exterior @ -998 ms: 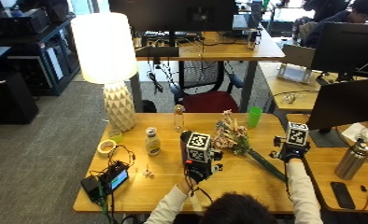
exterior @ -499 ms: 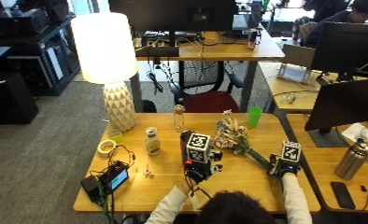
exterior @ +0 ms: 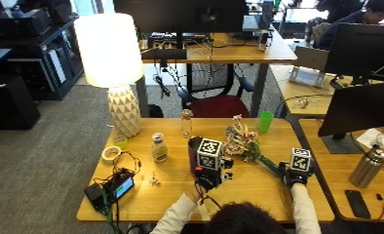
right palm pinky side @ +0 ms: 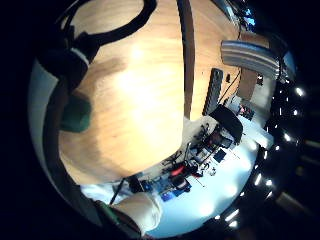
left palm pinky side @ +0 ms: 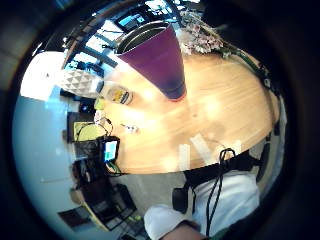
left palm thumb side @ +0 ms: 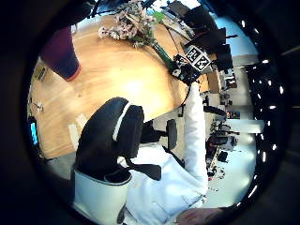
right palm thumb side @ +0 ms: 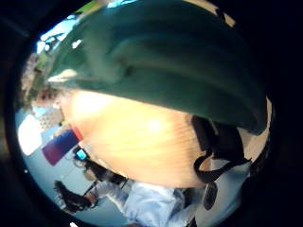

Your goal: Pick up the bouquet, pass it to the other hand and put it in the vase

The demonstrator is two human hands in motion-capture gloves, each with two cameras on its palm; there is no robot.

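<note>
Flowers are seen lying on the wooden table (exterior: 172, 195) in the outside view. The bouquet (exterior: 244, 144) rests with its blooms near the green cup (exterior: 264, 122) and its green stems pointing toward the right hand (exterior: 296, 174). The stem end is met by that hand, but whether its fingers are closed round the stems cannot be told here. The left hand (exterior: 208, 179) is held over the table just in front of the dark purple vase (exterior: 193, 148), and its fingers cannot be made out. A white lamp (exterior: 111, 63) and a small bottle (exterior: 158, 147) are also on the table.

In the left little finger side palm view, the vase (left palm pinky side: 157, 57) is seen upright on the table, with the bouquet (left palm pinky side: 202, 35) lying apart from it.

In the left thumb side palm view, the left hand's fingers (left palm thumb side: 110, 136) are loosely curled and nothing is held.

In the right thumb side palm view, the green stems (right palm thumb side: 156, 61) fill most of the picture, very close to the palm.
</note>
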